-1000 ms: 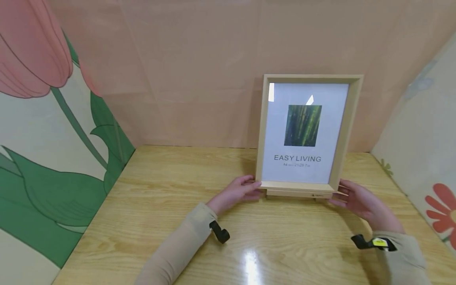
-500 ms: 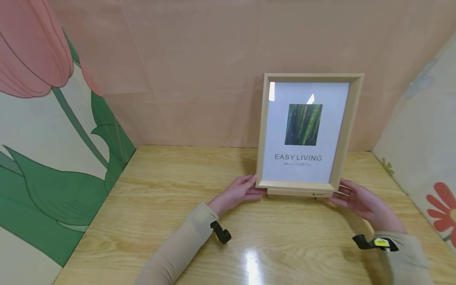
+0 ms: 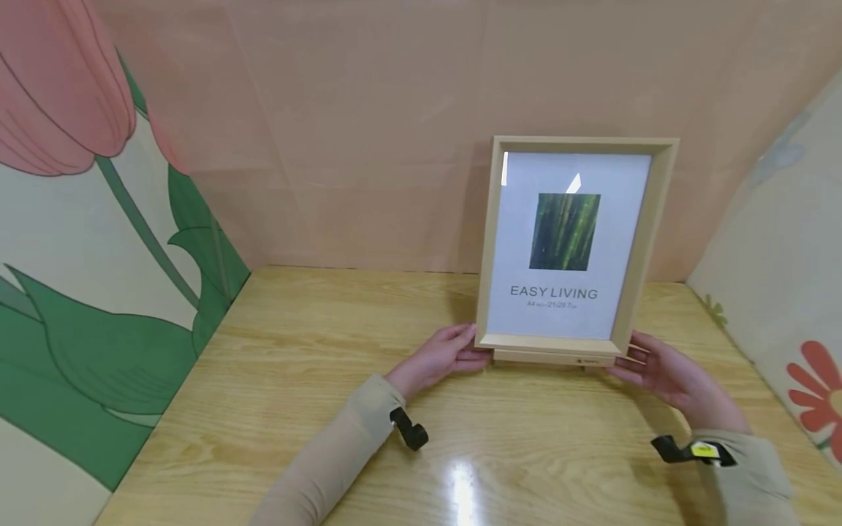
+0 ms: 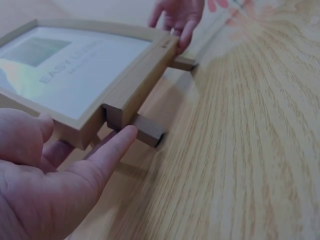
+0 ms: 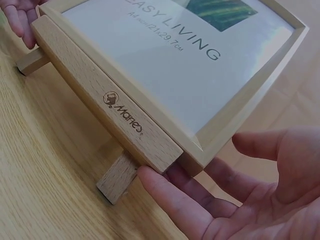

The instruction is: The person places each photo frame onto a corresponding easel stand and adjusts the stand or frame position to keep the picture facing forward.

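A light wooden picture frame [image 3: 562,241] stands upright, leaning slightly back, with a green bamboo picture and "EASY LIVING" printed on its white sheet. Its bottom edge rests on the ledge of a small wooden easel [image 5: 107,105], marked with a brand name. Two short easel feet touch the table. My left hand [image 3: 437,358] is at the lower left corner; its extended index finger touches the ledge's end, the thumb beside the frame. At the lower right, my right hand [image 3: 671,376] has its fingers against the other ledge end, thumb apart from the frame. Most of the easel is hidden.
The wood-grain table [image 3: 316,329] has a pink backdrop [image 3: 368,131] behind it, close to the frame. Flower-printed panels flank it, with a tulip panel [image 3: 66,256] on the left and a red-flower panel [image 3: 776,277] on the right.
My left thumb has drawn back from the frame's front to its side, and the left fingers now reach the ledge end. The frame's top has shifted slightly right. My right hand is nearly still.
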### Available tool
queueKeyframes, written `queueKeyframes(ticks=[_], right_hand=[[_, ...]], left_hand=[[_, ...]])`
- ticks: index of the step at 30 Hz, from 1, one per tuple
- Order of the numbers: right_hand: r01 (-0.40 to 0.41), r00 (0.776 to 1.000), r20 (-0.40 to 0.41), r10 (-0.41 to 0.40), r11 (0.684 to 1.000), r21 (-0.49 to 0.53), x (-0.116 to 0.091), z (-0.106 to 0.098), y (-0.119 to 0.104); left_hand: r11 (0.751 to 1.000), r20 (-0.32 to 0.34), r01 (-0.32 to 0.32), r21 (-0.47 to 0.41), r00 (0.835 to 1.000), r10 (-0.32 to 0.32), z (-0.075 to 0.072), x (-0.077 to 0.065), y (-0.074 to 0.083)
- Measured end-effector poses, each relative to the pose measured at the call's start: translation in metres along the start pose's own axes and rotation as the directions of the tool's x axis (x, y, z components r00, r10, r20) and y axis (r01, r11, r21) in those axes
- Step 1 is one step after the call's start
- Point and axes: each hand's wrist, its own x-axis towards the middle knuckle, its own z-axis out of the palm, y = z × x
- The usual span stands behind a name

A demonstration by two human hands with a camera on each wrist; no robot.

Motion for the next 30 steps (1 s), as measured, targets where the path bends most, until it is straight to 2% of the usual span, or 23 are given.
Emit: queueKeyframes(ticks=[18,26,30], right_hand=[[0.022,1.0,-0.018,-0.022,1.0,0.005,-0.0024,0.0027,0.0011],[0.019,0.997,-0.074,-0.02,1.0,-0.016,-0.0044,0.0055,0.0011],[0.029,0.998,-0.061,-0.03,1.0,-0.007,-0.0037,0.0068,0.0011]], left_hand=[[1.0,0.007,0.002,-0.015,1.0,-0.002,-0.0004,0.0001,-0.0013],[1.0,0.006,0.002,-0.002,1.0,-0.002,-0.0002,-0.0012,-0.0015],[1.0,-0.001,0.003,-0.003,1.0,-0.003,-0.0004,-0.0016,-0.0009]])
